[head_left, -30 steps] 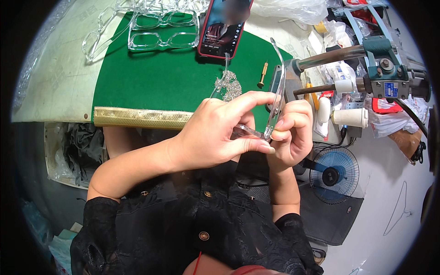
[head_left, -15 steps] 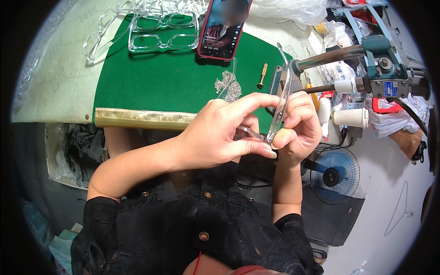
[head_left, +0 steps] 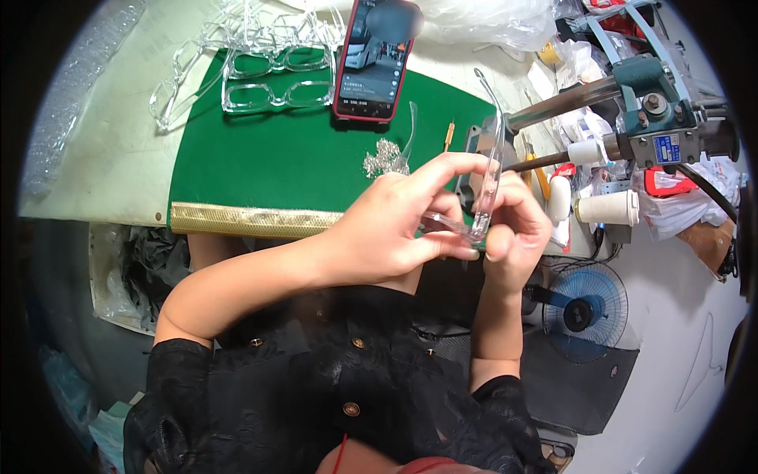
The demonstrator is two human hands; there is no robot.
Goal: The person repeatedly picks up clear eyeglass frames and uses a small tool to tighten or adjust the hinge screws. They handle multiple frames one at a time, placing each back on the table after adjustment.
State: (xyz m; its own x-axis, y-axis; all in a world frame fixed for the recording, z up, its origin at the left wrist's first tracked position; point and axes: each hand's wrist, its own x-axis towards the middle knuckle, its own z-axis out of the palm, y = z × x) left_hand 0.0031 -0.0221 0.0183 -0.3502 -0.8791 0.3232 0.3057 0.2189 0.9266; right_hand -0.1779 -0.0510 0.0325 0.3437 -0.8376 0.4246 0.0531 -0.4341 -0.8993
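Observation:
My left hand (head_left: 387, 225) is closed on a clear plastic eyeglass frame (head_left: 476, 231), pinching it between thumb and fingers near a hinge. One temple arm (head_left: 496, 150) stands up from that hinge, with the left index finger reaching against it. Close beside the hinge, my right hand (head_left: 517, 229) has its fingers curled in and the thumb bent toward them. Whatever the right fingertips hold is too small or hidden to name. Just beyond the left hand lies a pile of tiny silvery parts (head_left: 384, 156), and a clear temple tip (head_left: 413, 126) shows next to it.
Several clear eyeglass frames (head_left: 278, 95) lie on the green mat (head_left: 245, 162), beside a propped phone (head_left: 371, 67). A small brass screwdriver (head_left: 449, 136) is near a metal bench press (head_left: 651, 110) at right. A white cup (head_left: 608, 208) and fan (head_left: 584, 308) are further right.
My right thumb has drawn slightly away from the hinge. The left hand keeps its hold on the eyeglass frame. The whole view has shifted a little, and the phone's picture is different.

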